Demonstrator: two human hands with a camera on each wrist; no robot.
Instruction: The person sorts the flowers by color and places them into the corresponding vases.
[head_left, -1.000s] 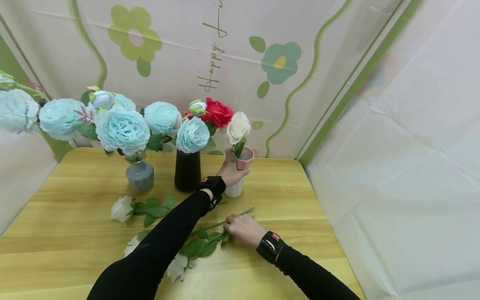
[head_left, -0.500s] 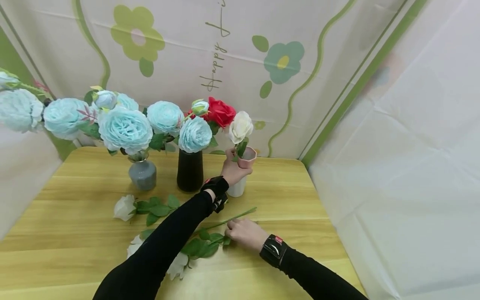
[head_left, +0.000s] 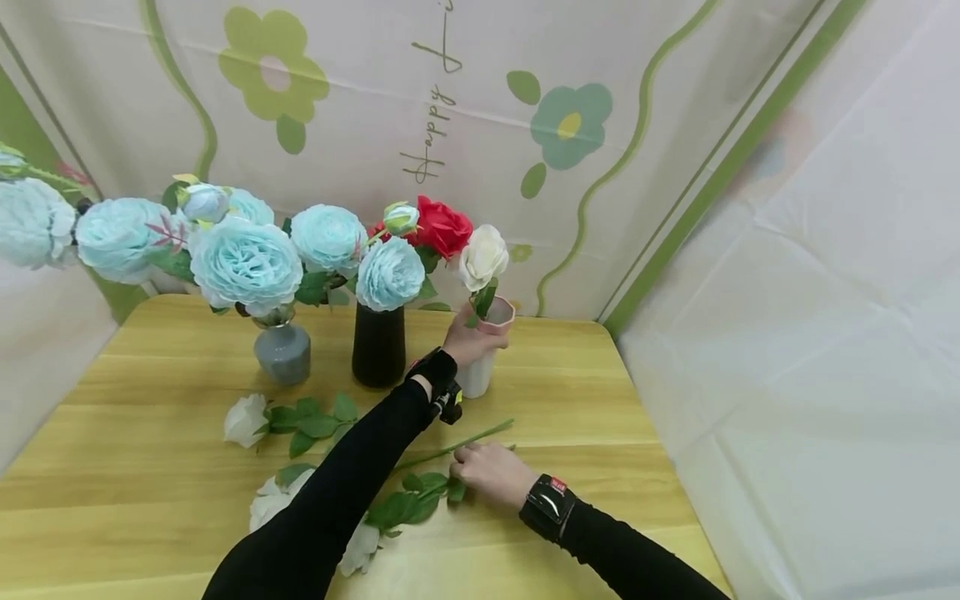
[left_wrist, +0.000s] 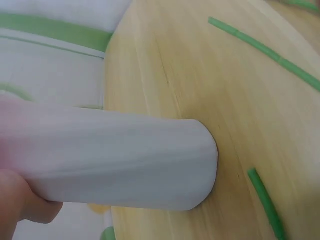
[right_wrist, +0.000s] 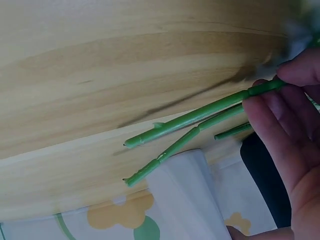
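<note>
My left hand (head_left: 472, 340) grips the upper part of a vase (head_left: 477, 375), pink at its rim and white below, which stands upright on the table. One white rose (head_left: 483, 257) rises from its mouth. In the left wrist view the vase's white body (left_wrist: 135, 155) fills the middle. My right hand (head_left: 495, 473) pinches a green stem (right_wrist: 210, 110) between thumb and fingers, low over the table. Its leaves (head_left: 408, 504) and a white rose head (head_left: 362, 548) reach toward the near left, partly behind the left sleeve. A second stem (head_left: 457, 446) lies just beyond the right hand.
A black vase (head_left: 378, 346) and a grey-blue vase (head_left: 282, 354) with light blue flowers (head_left: 246, 262) stand left of the white one. Behind are red roses (head_left: 444, 227). More white roses (head_left: 246, 420) lie on the wooden table (head_left: 150, 483). Printed cloth (head_left: 480, 100) hangs behind.
The right hand has shifted slightly toward the near edge with the rose stem, apart from the stem beyond it. The left hand stays on the vase.
</note>
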